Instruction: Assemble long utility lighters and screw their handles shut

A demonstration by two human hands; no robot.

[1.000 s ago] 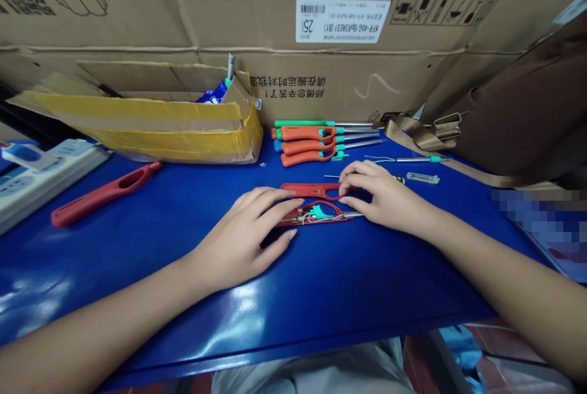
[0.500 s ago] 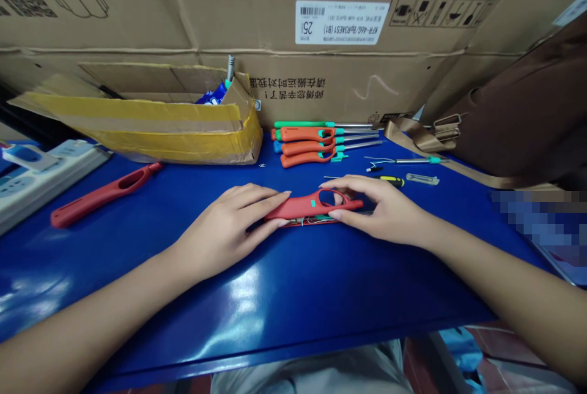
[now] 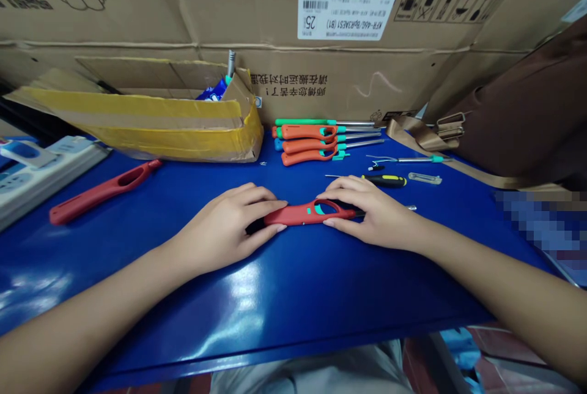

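Observation:
A red long-nosed lighter (image 3: 293, 215) with a teal trigger lies flat on the blue table between both hands. My left hand (image 3: 238, 216) grips its rounded butt end between thumb and fingers. My right hand (image 3: 367, 207) pinches the trigger-guard end, fingers on the far side and thumb on the near side. Part of the metal nozzle is hidden under my right hand; its tip (image 3: 411, 207) shows beyond the wrist. A black and yellow screwdriver (image 3: 387, 180) rests just behind my right hand. At the left lies a loose red lighter shell (image 3: 105, 193).
Several orange lighters (image 3: 307, 144) are stacked at the back. A bare nozzle with wires (image 3: 413, 159) and a clear plastic piece (image 3: 424, 178) lie at right. A taped carton (image 3: 183, 131) and a power strip (image 3: 41, 174) stand at left; a brown bag (image 3: 513, 106) at right.
The upper red shell half has come down onto the lower half, covering the wires and inner parts. The teal trigger now shows in the guard opening. Both hands keep their hold.

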